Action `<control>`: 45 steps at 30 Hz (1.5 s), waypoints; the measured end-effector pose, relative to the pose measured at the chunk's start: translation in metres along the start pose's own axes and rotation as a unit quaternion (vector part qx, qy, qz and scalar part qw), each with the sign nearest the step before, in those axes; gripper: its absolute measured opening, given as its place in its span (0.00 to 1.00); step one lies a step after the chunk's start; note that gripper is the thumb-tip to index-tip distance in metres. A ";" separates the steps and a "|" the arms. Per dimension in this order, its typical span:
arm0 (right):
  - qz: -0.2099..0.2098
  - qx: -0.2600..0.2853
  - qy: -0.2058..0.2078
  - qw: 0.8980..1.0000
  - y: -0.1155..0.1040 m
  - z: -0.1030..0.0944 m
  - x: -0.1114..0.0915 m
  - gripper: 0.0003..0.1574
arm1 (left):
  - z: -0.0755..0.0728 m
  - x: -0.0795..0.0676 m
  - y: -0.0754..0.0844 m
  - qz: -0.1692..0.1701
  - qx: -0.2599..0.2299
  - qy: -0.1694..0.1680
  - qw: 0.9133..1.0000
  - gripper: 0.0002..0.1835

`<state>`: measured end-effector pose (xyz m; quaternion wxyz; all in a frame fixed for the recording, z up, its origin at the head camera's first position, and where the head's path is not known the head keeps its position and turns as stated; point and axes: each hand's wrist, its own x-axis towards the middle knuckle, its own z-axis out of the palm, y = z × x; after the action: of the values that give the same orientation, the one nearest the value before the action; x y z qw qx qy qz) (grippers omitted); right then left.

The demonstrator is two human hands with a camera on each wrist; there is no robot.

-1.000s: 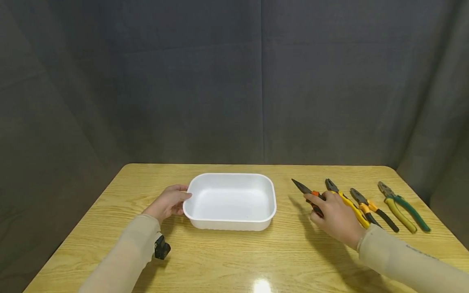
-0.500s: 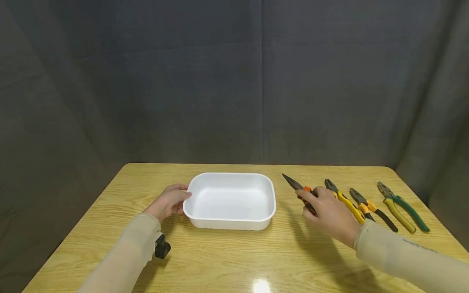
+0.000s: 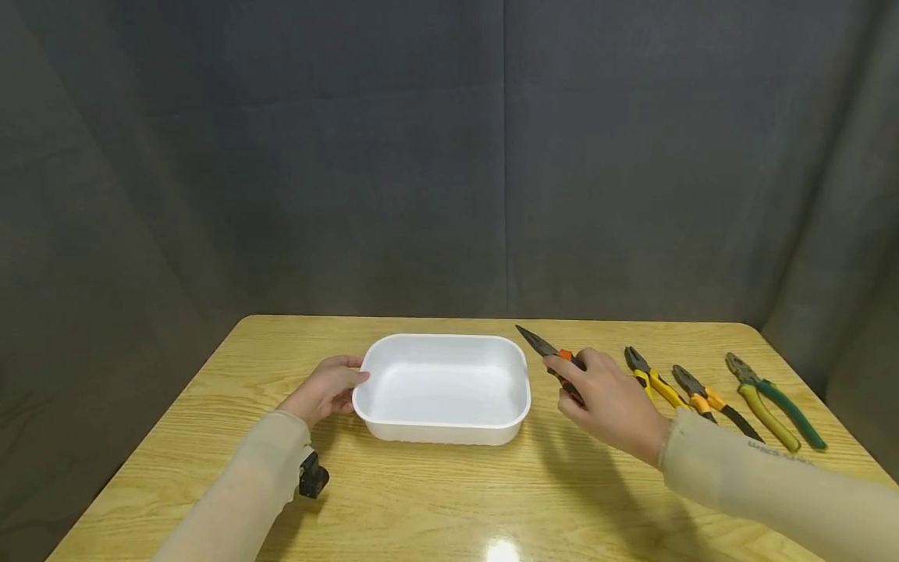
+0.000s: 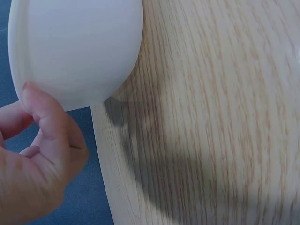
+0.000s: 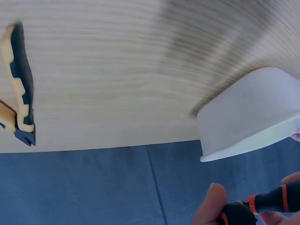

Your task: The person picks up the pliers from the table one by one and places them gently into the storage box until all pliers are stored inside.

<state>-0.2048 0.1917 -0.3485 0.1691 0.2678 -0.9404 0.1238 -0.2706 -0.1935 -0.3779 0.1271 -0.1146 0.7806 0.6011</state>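
Left hand (image 3: 326, 390): pinching tray (image 3: 442, 433), left rim; right hand (image 3: 611, 402): gripping pliers (image 3: 544, 346), right of tray; three other pliers (image 3: 700, 400): table (image 3: 393, 499), right

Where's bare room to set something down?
Free: table this side of the tray, between the sleeves; also between left hand and left edge. Tray floor's bare too. Crowded: right side, where yellow pliers, orange pliers and green pliers lie; right hand holds long-nose pliers.
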 end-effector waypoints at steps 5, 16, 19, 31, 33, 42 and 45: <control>-0.008 -0.002 0.002 1.000 -0.005 0.000 0.004 0.26 | 0.000 0.000 0.000 0.003 -0.001 -0.003 1.000 0.23; -0.023 -0.008 -0.006 1.000 -0.014 0.003 0.013 0.25 | 0.000 0.000 0.000 -0.003 0.005 -0.006 1.000 0.23; -0.030 -0.007 -0.003 1.000 -0.017 0.003 0.017 0.25 | 0.000 0.000 0.000 -0.006 0.006 -0.001 1.000 0.22; -0.070 -0.017 0.006 0.997 -0.029 0.011 0.030 0.25 | -0.001 -0.002 0.003 -0.005 0.016 0.000 1.000 0.23; -0.073 -0.014 0.006 0.997 -0.031 0.012 0.031 0.25 | 0.000 -0.003 0.004 -0.006 0.015 -0.002 1.000 0.23; -0.088 -0.020 0.013 0.996 -0.032 0.014 0.036 0.25 | 0.001 0.001 0.004 -0.009 0.016 -0.004 1.000 0.23; -0.087 -0.021 0.016 0.996 -0.032 0.017 0.037 0.24 | 0.001 0.001 0.002 -0.005 0.016 -0.005 1.000 0.24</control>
<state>-0.2212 0.1421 -0.3453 0.1994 0.3427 -0.9133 0.0934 -0.2719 -0.1920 -0.3764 0.1360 -0.1136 0.7886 0.5888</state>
